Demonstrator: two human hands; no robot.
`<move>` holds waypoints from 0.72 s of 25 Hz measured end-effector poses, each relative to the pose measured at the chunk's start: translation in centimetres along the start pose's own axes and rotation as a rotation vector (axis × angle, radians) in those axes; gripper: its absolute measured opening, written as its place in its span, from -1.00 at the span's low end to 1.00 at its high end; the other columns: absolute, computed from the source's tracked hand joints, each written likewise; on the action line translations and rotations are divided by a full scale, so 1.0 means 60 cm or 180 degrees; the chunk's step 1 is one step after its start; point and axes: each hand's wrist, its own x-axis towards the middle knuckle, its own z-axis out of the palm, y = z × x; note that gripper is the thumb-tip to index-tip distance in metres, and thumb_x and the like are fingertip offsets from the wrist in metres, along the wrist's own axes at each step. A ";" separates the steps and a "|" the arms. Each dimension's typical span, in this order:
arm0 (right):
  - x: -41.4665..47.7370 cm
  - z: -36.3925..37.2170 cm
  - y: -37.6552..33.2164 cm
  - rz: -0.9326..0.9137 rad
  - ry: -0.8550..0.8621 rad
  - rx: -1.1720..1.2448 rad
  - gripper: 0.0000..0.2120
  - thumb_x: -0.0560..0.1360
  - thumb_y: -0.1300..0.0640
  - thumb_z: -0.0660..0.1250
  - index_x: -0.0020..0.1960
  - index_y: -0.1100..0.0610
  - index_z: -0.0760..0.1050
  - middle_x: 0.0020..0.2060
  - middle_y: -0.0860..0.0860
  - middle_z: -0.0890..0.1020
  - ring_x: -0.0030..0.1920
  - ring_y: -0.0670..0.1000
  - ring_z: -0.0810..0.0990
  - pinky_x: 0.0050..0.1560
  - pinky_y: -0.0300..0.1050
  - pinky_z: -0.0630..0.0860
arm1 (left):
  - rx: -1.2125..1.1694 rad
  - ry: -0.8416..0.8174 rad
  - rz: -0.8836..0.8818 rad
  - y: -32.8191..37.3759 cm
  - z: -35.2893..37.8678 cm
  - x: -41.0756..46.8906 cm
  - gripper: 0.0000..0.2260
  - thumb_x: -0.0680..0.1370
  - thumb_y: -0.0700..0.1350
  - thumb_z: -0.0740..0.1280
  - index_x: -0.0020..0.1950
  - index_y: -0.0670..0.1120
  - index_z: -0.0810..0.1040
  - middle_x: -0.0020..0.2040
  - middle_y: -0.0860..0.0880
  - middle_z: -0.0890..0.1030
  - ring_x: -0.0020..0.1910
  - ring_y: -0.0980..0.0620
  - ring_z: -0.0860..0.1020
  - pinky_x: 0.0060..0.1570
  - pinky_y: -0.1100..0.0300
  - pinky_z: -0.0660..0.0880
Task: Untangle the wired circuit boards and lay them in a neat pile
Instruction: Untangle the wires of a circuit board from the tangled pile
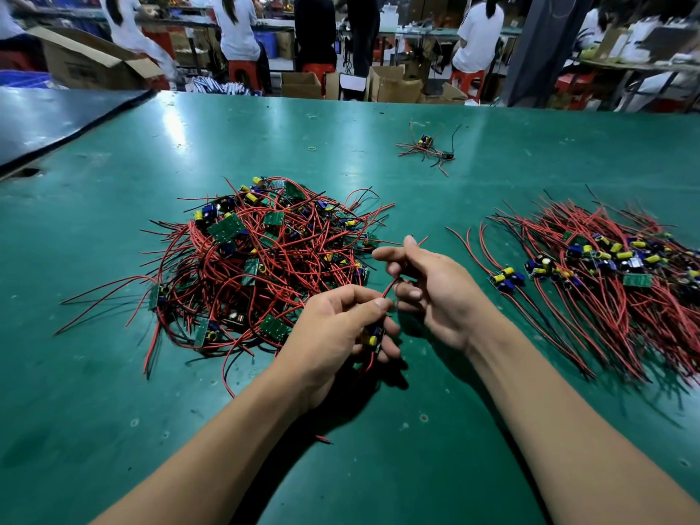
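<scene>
Red wire (387, 289) runs between hands | left hand (333, 327) grips circuit board (373, 338) | right hand (435, 286) pinches wire

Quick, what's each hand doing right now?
Left hand: closed, holding a circuit board.
Right hand: closed, pinching a red wire.

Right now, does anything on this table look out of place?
Yes. A small stray tangle of boards lies far back, apart from the tangled heap and the neat pile. A small loose ring, maybe a rubber band, lies left of it.
</scene>
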 end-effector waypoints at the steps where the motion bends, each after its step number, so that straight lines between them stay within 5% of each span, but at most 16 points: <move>1: -0.001 0.000 -0.003 0.0069 -0.0148 0.0189 -0.52 0.69 -0.07 0.10 -0.12 0.11 0.70 -0.34 -0.08 0.45 -0.54 -0.16 0.21 -0.57 -0.32 0.16 | -0.0011 -0.0012 -0.0018 -0.001 0.001 0.000 -0.93 0.58 -0.27 0.29 -0.08 -0.19 0.55 -0.33 -0.17 0.62 -0.46 -0.06 0.58 -0.45 0.21 0.52; 8: -0.006 0.003 -0.007 0.0188 -0.0510 0.0412 -0.49 0.67 -0.14 0.09 -0.13 0.06 0.74 -0.35 -0.11 0.49 -0.52 -0.17 0.23 -0.55 -0.37 0.27 | -0.0104 -0.0071 -0.0060 0.002 0.006 -0.001 -0.81 0.58 -0.19 0.32 -0.19 -0.06 0.66 -0.37 -0.20 0.59 -0.47 -0.14 0.61 -0.47 0.16 0.55; 10: -0.008 0.009 -0.004 0.0102 -0.0393 -0.0049 -0.52 0.58 -0.24 0.19 -0.08 0.07 0.73 -0.37 -0.12 0.48 -0.50 -0.16 0.24 -0.50 -0.33 0.18 | -0.0139 0.0033 -0.0017 0.000 0.008 -0.001 -0.83 0.58 -0.22 0.32 -0.18 -0.11 0.64 -0.38 -0.20 0.58 -0.48 -0.13 0.60 -0.48 0.16 0.55; 13: -0.021 0.014 0.007 0.0076 -0.0350 -0.0723 -0.52 0.38 -0.30 0.46 -0.12 0.15 0.66 -0.47 -0.01 0.46 -0.53 -0.04 0.37 -0.48 -0.26 0.31 | -0.0107 0.0216 0.0082 -0.004 0.013 0.001 -0.90 0.60 -0.24 0.29 -0.08 -0.24 0.54 -0.39 -0.18 0.58 -0.51 -0.09 0.59 -0.50 0.16 0.56; 18: -0.026 0.018 0.009 -0.0028 -0.0448 -0.1314 -0.59 0.65 -0.11 0.23 -0.12 0.19 0.63 -0.51 0.15 0.47 -0.60 -0.02 0.37 -0.58 -0.30 0.31 | -0.0095 0.0366 0.0136 -0.008 0.015 0.003 -0.87 0.61 -0.25 0.26 -0.13 -0.23 0.45 -0.42 -0.16 0.57 -0.52 -0.09 0.58 -0.49 0.15 0.57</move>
